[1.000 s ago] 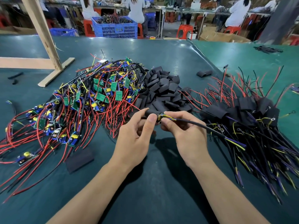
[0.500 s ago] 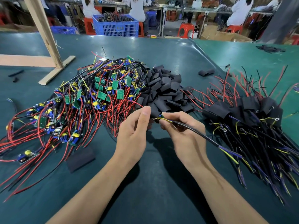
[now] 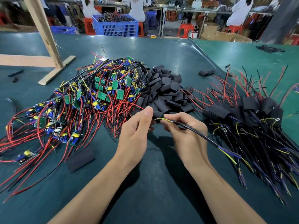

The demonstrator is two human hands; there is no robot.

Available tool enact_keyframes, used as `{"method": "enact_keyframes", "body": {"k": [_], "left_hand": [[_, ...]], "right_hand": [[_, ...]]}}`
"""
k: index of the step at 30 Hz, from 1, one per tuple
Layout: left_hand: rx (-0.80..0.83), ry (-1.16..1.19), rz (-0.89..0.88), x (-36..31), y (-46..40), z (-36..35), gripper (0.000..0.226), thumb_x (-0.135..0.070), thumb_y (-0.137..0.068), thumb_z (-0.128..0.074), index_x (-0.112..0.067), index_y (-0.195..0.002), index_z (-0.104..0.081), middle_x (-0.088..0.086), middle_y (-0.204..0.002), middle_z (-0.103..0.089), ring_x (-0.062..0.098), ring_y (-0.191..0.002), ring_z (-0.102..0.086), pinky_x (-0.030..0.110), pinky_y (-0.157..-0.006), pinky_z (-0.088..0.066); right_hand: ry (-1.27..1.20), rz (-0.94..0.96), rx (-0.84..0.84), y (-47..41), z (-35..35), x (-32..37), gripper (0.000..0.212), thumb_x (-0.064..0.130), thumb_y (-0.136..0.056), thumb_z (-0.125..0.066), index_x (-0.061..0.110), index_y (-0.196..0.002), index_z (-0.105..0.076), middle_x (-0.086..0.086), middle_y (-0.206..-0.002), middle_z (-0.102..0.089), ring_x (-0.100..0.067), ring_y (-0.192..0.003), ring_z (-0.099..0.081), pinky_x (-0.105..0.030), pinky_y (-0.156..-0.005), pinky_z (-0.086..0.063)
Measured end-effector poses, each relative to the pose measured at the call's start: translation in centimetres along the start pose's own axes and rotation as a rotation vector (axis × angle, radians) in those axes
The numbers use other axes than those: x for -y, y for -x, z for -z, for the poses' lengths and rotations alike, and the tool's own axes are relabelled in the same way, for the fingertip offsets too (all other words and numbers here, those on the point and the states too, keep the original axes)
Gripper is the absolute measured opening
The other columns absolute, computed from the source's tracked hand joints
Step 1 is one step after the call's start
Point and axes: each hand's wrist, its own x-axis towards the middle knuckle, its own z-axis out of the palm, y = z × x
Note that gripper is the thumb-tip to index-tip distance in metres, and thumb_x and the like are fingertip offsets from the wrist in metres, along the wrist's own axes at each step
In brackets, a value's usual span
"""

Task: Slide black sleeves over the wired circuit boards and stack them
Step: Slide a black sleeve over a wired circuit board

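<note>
Left hand (image 3: 137, 126): thumb raised, fingers curled under a black flat sleeve (image 3: 157, 114) and gripping it, sleeve mostly hidden between the two hands; whether a red wire (image 3: 137, 106) that runs in from the left is also caught in this grip, cannot tell

Right hand (image 3: 186, 128): fingers pinched on the thick black sheathed cable (image 3: 200, 135) close to its yellow and green leads, which enter the sleeve mouth; cable trails off to the right, its far end splitting into blue and yellow cores

The small green circuit board itself is barely visible at the sleeve opening, so it appears mostly inside

Step in hand, judged: seating the sleeve over one wired board, near the end of the slide

Next move calls for: hold the cable steady, pull the sleeve fully across the board with the wires clear of the edge, then lay the piece on the finished stack

Outward, on the dark green matted surface (image 3: 153, 183):
- directly behind the hands, heap of loose black sleeves (image 3: 163, 88)
- left, tangled pile of bare green boards with red and black wires (image 3: 90, 97)
- right, stack of sleeved boards with trailing wires (image 3: 246, 110)
- near left, one flat black sleeve lying alone (image 3: 80, 157)
</note>
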Motion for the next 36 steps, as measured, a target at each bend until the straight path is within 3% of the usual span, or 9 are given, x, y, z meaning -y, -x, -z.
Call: {"method": "enact_keyframes", "body": {"k": [2,5,8,11,13,17,24,30,36], "left_hand": [[0.033,-0.015,-0.021,-0.1,0.0,0.0,0.050,-0.081,-0.083,-0.043,-0.033,-0.091,-0.055,-0.001,-0.092,-0.056,0.014,-0.090,-0.053,0.057,-0.087,-0.048],[0.016,0.073,0.038,0.0,0.0,-0.1,0.049,-0.081,-0.080,-0.048,-0.035,-0.088,-0.061,0.003,-0.097,-0.062,0.021,-0.097,-0.058,0.054,-0.093,-0.049],[0.027,0.077,0.072,0.1,0.1,-0.5,0.038,-0.069,-0.086,-0.047,-0.033,-0.077,-0.058,0.003,-0.087,-0.058,0.028,-0.090,-0.058,0.057,-0.094,-0.049],[-0.049,0.193,0.176,0.1,-0.4,-0.5,0.048,-0.065,-0.083,-0.051,-0.019,-0.083,-0.061,-0.003,-0.079,-0.068,0.015,-0.080,-0.067,0.036,-0.080,-0.058],[-0.065,0.274,0.246,0.1,-0.6,-0.4,0.052,-0.065,-0.086,-0.051,-0.015,-0.092,-0.066,-0.001,-0.079,-0.074,0.013,-0.077,-0.071,0.026,-0.075,-0.057],[-0.096,0.403,0.378,-0.4,-0.7,-0.4,0.072,-0.070,-0.065,-0.053,-0.010,-0.103,-0.066,0.000,-0.072,-0.073,0.017,-0.079,-0.073,0.024,-0.070,-0.057],[-0.126,0.530,0.427,-0.9,-0.3,-0.6,0.083,-0.067,-0.060,-0.055,-0.003,-0.112,-0.064,0.001,-0.070,-0.071,0.017,-0.079,-0.073,0.026,-0.077,-0.059],[-0.137,0.614,0.457,-1.3,-0.2,-0.6,0.081,-0.063,-0.066,-0.054,0.000,-0.115,-0.064,0.010,-0.083,-0.061,0.017,-0.078,-0.068,0.028,-0.080,-0.057],[-0.096,0.586,0.435,-1.2,-0.5,-0.3,0.062,-0.055,-0.068,-0.060,-0.006,-0.106,-0.068,0.004,-0.075,-0.069,0.019,-0.078,-0.069,0.027,-0.077,-0.058]], "right_hand": [[-0.050,-0.044,-0.009,-0.2,0.0,-0.2,0.021,-0.002,-0.079,-0.077,0.019,-0.080,-0.076,-0.002,-0.080,-0.074,-0.027,-0.079,-0.070,-0.040,-0.074,-0.058],[-0.101,-0.090,-0.001,-0.3,0.1,0.0,0.019,-0.003,-0.077,-0.078,0.016,-0.081,-0.078,-0.006,-0.081,-0.075,-0.023,-0.081,-0.071,-0.028,-0.071,-0.057],[-0.118,-0.099,0.096,0.2,-0.1,0.0,0.013,0.001,-0.079,-0.078,0.012,-0.085,-0.079,-0.012,-0.081,-0.073,-0.009,-0.074,-0.068,-0.016,-0.067,-0.052],[0.068,0.125,0.076,0.5,-0.8,-0.2,0.015,-0.006,-0.078,-0.077,-0.001,-0.092,-0.077,-0.013,-0.083,-0.069,-0.005,-0.072,-0.062,-0.012,-0.069,-0.048],[0.109,0.153,0.039,0.3,-1.0,-0.5,0.017,-0.006,-0.077,-0.078,-0.002,-0.093,-0.077,-0.011,-0.082,-0.066,-0.003,-0.072,-0.059,-0.011,-0.068,-0.048],[0.130,0.086,0.039,-0.1,-0.5,-0.5,0.016,0.001,-0.080,-0.079,0.006,-0.095,-0.078,-0.001,-0.084,-0.066,-0.008,-0.072,-0.061,-0.037,-0.071,-0.056],[0.004,0.004,0.018,-0.2,-1.0,-0.5,0.015,-0.007,-0.079,-0.075,-0.003,-0.094,-0.076,-0.004,-0.088,-0.063,0.010,-0.071,-0.061,-0.009,-0.069,-0.049],[-0.035,-0.005,0.013,-0.1,-1.4,-0.7,0.021,-0.012,-0.077,-0.074,-0.004,-0.097,-0.074,0.002,-0.085,-0.066,0.013,-0.070,-0.062,-0.004,-0.067,-0.045],[0.027,0.059,0.015,-0.2,-0.9,-0.8,0.019,-0.004,-0.078,-0.077,0.003,-0.095,-0.077,-0.001,-0.088,-0.072,0.001,-0.080,-0.066,-0.013,-0.077,-0.050]]}}
